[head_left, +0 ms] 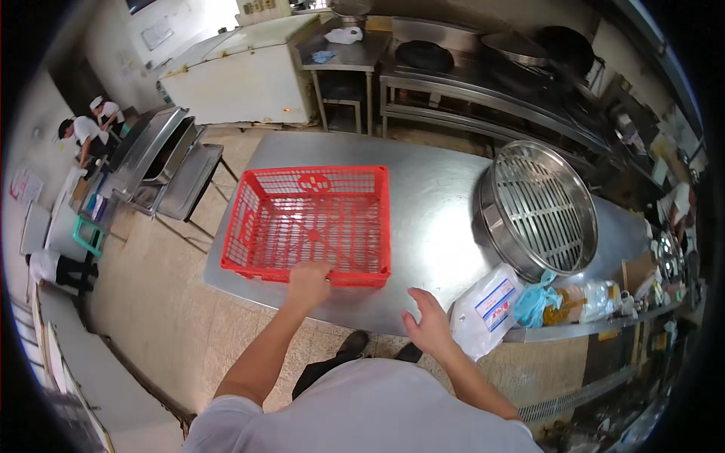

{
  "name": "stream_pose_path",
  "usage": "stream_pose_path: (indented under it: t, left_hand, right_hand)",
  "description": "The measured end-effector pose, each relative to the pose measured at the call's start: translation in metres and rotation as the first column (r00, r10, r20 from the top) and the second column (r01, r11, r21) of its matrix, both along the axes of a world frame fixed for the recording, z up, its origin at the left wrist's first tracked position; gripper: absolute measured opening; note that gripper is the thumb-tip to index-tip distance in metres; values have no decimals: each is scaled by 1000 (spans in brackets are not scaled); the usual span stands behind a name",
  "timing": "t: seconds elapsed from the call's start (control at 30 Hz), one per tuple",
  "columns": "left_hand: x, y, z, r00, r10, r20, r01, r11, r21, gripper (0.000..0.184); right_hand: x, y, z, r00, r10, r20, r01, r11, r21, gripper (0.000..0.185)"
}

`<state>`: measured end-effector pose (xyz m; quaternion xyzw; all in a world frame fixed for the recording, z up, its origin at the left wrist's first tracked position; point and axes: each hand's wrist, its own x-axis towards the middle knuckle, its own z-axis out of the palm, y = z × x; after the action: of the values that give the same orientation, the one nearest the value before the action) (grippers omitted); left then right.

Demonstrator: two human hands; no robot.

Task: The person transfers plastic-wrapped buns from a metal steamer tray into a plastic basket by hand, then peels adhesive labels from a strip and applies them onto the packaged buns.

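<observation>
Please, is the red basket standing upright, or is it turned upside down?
The red basket is upright: its open top faces up, showing the slatted bottom inside. The left hand grasps its near rim.

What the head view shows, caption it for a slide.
Left hand gripping the near side of a red crate, right hand open and empty, at a metal kitchen table.

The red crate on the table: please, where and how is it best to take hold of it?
The red crate is wide and sits open side up, so I would grip its left and right rims from the near side; opposite grips should keep it level. The left hand is on its near rim; the right hand holds nothing.
</observation>
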<state>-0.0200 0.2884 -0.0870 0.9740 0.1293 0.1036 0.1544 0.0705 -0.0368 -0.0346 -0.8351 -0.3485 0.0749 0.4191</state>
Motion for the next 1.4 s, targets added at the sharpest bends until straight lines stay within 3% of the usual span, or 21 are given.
stream_pose_path:
  t: [0.13,0.3,0.4,0.5,0.53,0.63,0.7,0.73,0.83,0.97,1.1,1.2,1.4]
  left_hand:
    - [-26,52,21,998,24,-55,-23,1000,11,33]
    - [-44,88,32,983,19,-182,-25,999,-26,38]
    - [-43,83,44,1000,-20,-20,16,982,-189,48]
    - [-25,52,83,957,-159,242,165,986,-7,49]
    - [-19,37,90,947,-182,265,210,974,-82,46]
    - [11,-25,98,912,-299,281,375,884,-279,37]
    - [23,-79,88,872,-445,204,489,787,-377,32]
    - [25,-114,94,797,-555,239,604,747,-277,25]
    - [24,-222,84,594,-768,239,781,480,-399,20]
    - [-3,-376,92,308,-917,254,889,182,-421,16]
    - [-31,-504,84,72,-966,248,892,-49,-449,17]
    - [-57,-590,95,-48,-969,244,857,-165,-488,19]
    - [-78,-728,93,-310,-928,205,773,-372,-514,24]
  right_hand:
    - [-21,44,3,1000,-9,-26,8,999,-46,51]
    - [-52,42,-1,983,-181,-39,177,979,-103,51]
    - [-71,18,-6,948,-315,-51,308,945,-113,49]
    - [-91,-12,-7,891,-453,-28,447,886,-123,46]
    - [-99,-24,-6,867,-499,-12,493,860,-128,45]
    - [-116,-58,7,760,-620,-193,619,782,-75,43]
    - [-129,-88,7,711,-697,-88,702,711,37,27]
    - [-137,-106,9,680,-730,-58,733,677,70,23]
    - [-166,-161,26,521,-852,-55,851,514,104,17]
    - [-229,-256,27,320,-947,-4,941,317,116,19]
    - [-293,-341,31,77,-995,-69,974,60,219,17]
    - [-343,-401,25,3,-999,-33,996,0,89,17]
    - [-388,-480,51,-279,-956,-87,940,-290,177,16]
